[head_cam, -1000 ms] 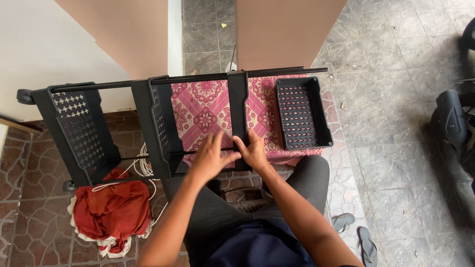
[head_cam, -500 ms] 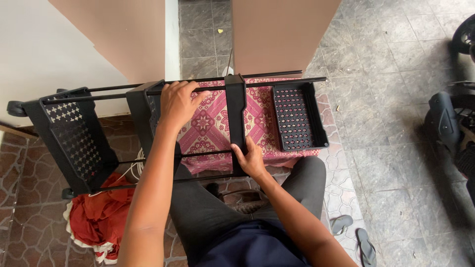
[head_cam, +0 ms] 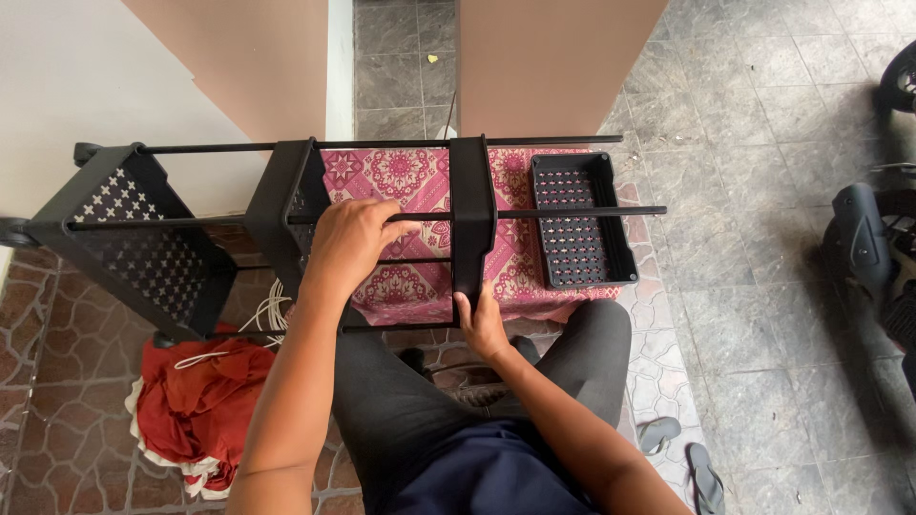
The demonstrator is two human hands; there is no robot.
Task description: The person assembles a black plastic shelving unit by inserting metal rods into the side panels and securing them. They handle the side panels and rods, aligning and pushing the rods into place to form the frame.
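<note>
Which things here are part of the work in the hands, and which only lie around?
In the work:
left hand on a black rod
right hand on the rack's middle shelf
loose black tray

Lying about:
red cloth
grey sandals

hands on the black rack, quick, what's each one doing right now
Left hand: closed over a thin black rod of the rack.
Right hand: grip on the lower end of the black middle tray.
</note>
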